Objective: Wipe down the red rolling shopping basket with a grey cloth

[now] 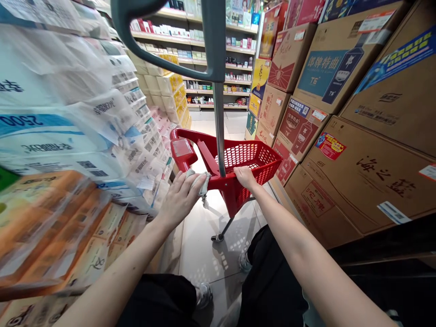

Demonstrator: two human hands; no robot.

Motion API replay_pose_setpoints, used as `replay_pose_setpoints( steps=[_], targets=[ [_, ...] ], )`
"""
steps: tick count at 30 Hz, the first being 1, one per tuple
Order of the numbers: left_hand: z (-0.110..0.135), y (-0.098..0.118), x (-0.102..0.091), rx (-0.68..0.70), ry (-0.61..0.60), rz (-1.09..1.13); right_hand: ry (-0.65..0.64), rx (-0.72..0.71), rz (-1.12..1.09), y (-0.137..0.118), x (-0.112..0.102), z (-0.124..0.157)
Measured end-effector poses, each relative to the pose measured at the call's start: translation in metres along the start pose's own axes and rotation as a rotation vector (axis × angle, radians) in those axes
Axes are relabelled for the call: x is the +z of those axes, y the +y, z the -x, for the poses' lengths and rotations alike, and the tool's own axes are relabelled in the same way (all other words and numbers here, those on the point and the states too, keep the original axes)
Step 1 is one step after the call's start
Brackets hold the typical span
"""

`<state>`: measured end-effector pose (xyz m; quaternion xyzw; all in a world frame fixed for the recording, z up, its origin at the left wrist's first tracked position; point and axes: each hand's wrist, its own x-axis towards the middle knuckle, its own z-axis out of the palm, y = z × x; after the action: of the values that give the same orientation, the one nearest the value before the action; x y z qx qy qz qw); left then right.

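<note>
In front of me stands a red shopping cart (235, 187) with a perforated basket, a tall metal post (219, 122) and a grey handle (214, 41). My left hand (180, 195) presses a pale cloth (201, 182) against the red frame left of the post, its fingers bent over the cloth. On the near rim of the basket, just right of the post, my right hand (245, 176) is closed around the edge. Its fingertips are partly hidden behind the rim. A wheel (218, 237) shows on the tiled floor below.
Wrapped tissue packs (68, 118) are stacked high on the left, with orange packs (51, 218) lower down. Cardboard cartons (368, 168) form a wall on the right. Shelves of small goods (200, 50) stand across the far end. My feet are on the floor behind the cart.
</note>
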<state>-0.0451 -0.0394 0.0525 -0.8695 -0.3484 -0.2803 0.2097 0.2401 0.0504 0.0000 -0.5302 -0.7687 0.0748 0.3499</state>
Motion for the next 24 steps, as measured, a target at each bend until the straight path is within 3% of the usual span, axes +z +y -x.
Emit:
replay_pose_setpoints(
  steps=[4,8,10,13,15,18,21,24],
  targets=[
    [-0.021,-0.005,0.001,0.009,0.014,0.115,-0.039,0.009,0.001,0.007,-0.002,0.000],
    [-0.052,-0.012,-0.002,-0.151,-0.048,0.119,-0.085,0.066,-0.053,-0.003,-0.004,-0.001],
    [-0.066,-0.013,-0.001,-0.257,-0.089,0.038,-0.023,0.040,-0.180,-0.020,-0.004,0.000],
    [-0.075,-0.012,0.003,-0.350,-0.103,-0.040,0.205,-0.017,-0.494,-0.062,-0.001,-0.001],
    [-0.072,-0.008,0.007,-0.351,-0.067,-0.033,0.317,-0.016,-0.673,-0.092,0.001,-0.004],
    [-0.053,0.002,0.010,-0.270,0.018,0.047,0.369,0.059,-0.778,-0.123,0.002,-0.012],
    [-0.029,0.010,0.011,-0.173,0.085,0.158,0.375,0.170,-0.794,-0.131,0.000,-0.016],
    [-0.015,0.005,0.010,-0.133,0.102,0.248,0.305,0.187,-0.918,-0.128,-0.004,-0.017]
  ],
)
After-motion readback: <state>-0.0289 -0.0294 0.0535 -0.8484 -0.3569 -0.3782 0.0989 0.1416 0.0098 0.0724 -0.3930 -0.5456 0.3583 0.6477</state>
